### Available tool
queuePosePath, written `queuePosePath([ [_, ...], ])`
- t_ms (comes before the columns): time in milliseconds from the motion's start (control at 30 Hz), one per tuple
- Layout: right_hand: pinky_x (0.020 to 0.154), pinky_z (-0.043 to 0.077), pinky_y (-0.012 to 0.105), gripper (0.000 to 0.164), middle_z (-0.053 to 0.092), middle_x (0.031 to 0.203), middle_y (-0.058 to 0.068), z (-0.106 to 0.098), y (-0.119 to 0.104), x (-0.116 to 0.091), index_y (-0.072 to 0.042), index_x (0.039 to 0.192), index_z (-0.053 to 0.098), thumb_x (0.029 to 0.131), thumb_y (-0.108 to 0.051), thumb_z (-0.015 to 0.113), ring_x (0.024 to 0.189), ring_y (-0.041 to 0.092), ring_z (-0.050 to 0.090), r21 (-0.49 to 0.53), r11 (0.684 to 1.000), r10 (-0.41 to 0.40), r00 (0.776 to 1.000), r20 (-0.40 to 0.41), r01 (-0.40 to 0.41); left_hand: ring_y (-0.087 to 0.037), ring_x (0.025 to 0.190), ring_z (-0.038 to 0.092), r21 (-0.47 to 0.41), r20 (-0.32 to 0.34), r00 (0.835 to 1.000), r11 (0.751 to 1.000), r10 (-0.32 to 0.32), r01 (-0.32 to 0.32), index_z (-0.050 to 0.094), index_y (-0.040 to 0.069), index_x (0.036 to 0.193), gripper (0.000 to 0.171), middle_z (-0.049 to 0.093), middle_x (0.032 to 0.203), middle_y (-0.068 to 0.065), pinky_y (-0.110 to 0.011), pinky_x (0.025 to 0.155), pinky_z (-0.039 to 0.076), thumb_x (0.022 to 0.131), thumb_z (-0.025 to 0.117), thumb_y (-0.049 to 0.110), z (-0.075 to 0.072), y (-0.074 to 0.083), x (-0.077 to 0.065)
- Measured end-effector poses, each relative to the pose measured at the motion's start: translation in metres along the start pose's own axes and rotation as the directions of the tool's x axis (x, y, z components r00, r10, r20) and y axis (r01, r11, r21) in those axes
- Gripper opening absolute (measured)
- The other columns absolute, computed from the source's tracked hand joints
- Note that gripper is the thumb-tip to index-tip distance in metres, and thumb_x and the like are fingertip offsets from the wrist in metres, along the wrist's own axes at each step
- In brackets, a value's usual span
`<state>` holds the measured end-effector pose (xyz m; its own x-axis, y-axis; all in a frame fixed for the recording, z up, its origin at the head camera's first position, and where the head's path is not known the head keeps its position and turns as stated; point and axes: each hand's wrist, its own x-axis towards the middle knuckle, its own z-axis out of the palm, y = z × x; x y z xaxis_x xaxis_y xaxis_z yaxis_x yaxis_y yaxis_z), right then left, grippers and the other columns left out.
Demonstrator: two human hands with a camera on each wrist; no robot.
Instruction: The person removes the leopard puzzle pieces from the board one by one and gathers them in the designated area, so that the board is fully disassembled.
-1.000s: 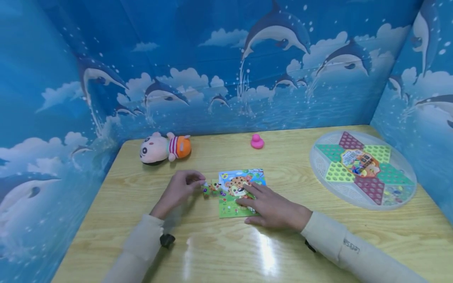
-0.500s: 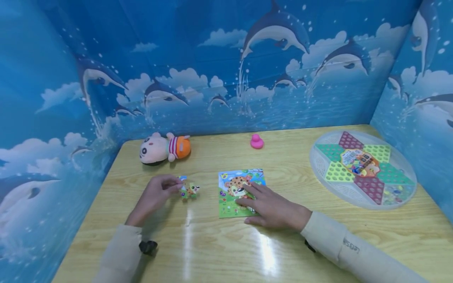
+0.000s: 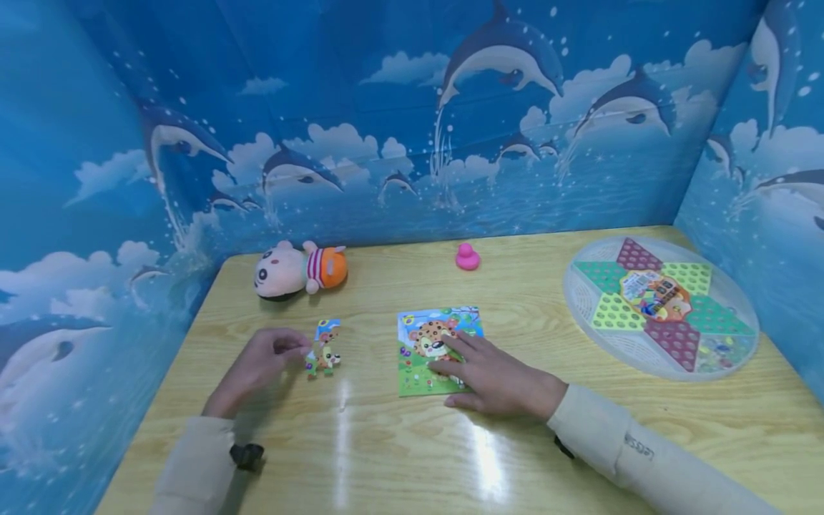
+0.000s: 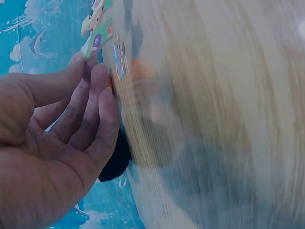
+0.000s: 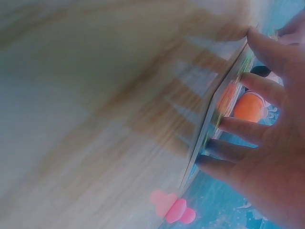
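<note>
My left hand (image 3: 262, 361) pinches a green and spotted orange puzzle piece (image 4: 99, 36) between thumb and fingertips, at the left of the table. In the head view this piece overlaps another blue-topped puzzle piece (image 3: 329, 327) just behind it. A square puzzle board (image 3: 415, 386) with a spotted cartoon animal lies flat at the middle of the table. On its right part rests my right hand (image 3: 492, 372), fingers spread, covering some of the picture. From the right wrist view, the fingertips (image 5: 228, 123) touch the board's top.
Behind the left hand lies a plush doll (image 3: 299, 272) in orange and stripes. A pink toy duck (image 3: 467, 257) stands at the back. At the right is a round Chinese checkers board (image 3: 656, 307). A dolphin-printed curtain (image 3: 412, 129) encloses the wooden table (image 3: 399, 458).
My left hand has moved left, away from the board, carrying the puzzle piece with it. A second piece now shows behind the held one. My right hand has stayed on the board.
</note>
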<state>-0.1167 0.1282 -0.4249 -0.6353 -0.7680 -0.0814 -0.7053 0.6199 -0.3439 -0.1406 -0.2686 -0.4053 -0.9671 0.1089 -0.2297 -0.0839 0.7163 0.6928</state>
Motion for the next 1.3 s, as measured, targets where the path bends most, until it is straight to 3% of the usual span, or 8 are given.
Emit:
queuePosePath([
  [200,0.119,0.021,0.06,0.057,0.029,0.16,0.025,0.0,0.0,0.0,-0.018,0.149,0.05,0.1,-0.044,0.062,0.149,0.047,0.021,0.001,1.0,-0.002,1.0,-0.002,0.002,-0.021,0.089,0.065,0.028,0.042,0.999,1.0,0.009,-0.01,0.072,0.001,0.104,0.011,0.071,0.095,-0.006,-0.038,0.08,0.055,0.094,0.069,0.004,-0.002,-0.004,0.001],
  [433,0.119,0.021,0.06,0.057,0.029,0.16,0.025,0.001,0.0,0.0,-0.018,0.149,0.051,0.1,-0.045,0.062,0.148,0.047,0.022,0.002,1.0,-0.003,1.0,-0.005,0.003,-0.02,0.088,0.065,0.06,0.065,0.998,0.998,-0.026,0.022,0.072,0.0,0.105,0.013,0.071,0.094,-0.006,-0.04,0.081,0.056,0.093,0.07,0.004,-0.003,-0.004,0.006],
  [1033,0.119,0.021,0.06,0.056,0.029,0.161,0.024,-0.001,-0.001,0.0,-0.018,0.148,0.051,0.1,-0.043,0.063,0.149,0.046,0.02,0.01,1.0,0.005,1.0,0.005,-0.005,-0.024,0.099,0.064,0.098,0.003,0.995,0.99,-0.101,0.1,0.072,0.005,0.112,0.019,0.071,0.11,-0.01,-0.042,0.085,0.054,0.095,0.069,0.012,0.004,0.001,0.018],
  [1300,0.119,0.021,0.06,0.057,0.029,0.161,0.024,0.0,0.001,0.0,-0.018,0.148,0.051,0.099,-0.044,0.064,0.149,0.046,0.021,0.012,1.0,-0.001,1.0,-0.007,0.001,-0.022,0.092,0.066,0.09,0.001,0.999,0.995,0.053,-0.053,0.072,0.002,0.114,0.02,0.071,0.109,-0.012,-0.038,0.077,0.057,0.098,0.068,0.014,0.012,0.016,0.017],
])
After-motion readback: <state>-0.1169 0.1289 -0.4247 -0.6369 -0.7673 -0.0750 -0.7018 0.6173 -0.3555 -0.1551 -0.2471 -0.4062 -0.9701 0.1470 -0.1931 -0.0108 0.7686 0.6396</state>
